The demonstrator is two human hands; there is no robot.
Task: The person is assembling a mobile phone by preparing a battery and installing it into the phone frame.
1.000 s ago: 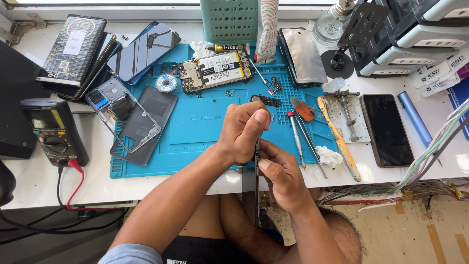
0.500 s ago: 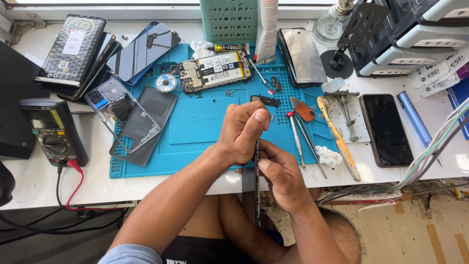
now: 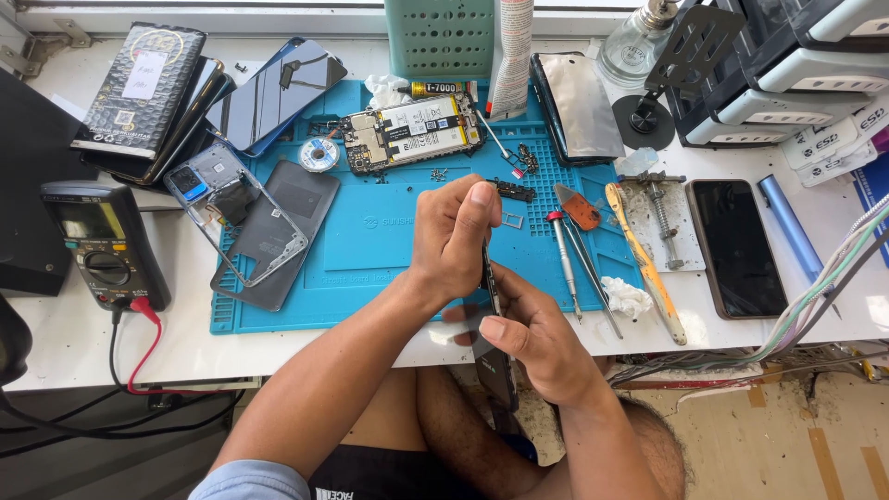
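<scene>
Both hands meet at the near edge of the blue work mat (image 3: 370,241), holding a thin dark phone part (image 3: 497,366) that stands on edge, seen almost side-on so that it shows as a narrow dark strip running from the mat's edge down toward the person's lap. The left hand (image 3: 454,243) comes over from above: its fingers are curled in close, thumb and forefinger pinched tight on the upper end of the strip, with no gap showing between them and it. The right hand (image 3: 537,338) takes the part from below and the side, its fingers half curled around the lower stretch and the thumb laid flat along the near face (one fingertip by the thumb is blurred, so how it sits cannot be told). The two hands touch or nearly touch where they overlap on the part. Just beyond the left hand's knuckles lies a small dark strip-shaped component (image 3: 512,191) on the mat, and further back an opened phone with its circuit board (image 3: 412,131) showing. To the right of the hands lie a red-collared screwdriver (image 3: 563,259), an orange pick (image 3: 579,207) and a yellow-handled pry tool (image 3: 644,261), well apart from the fingers. At the left a multimeter (image 3: 105,243) rests on the white bench.
</scene>
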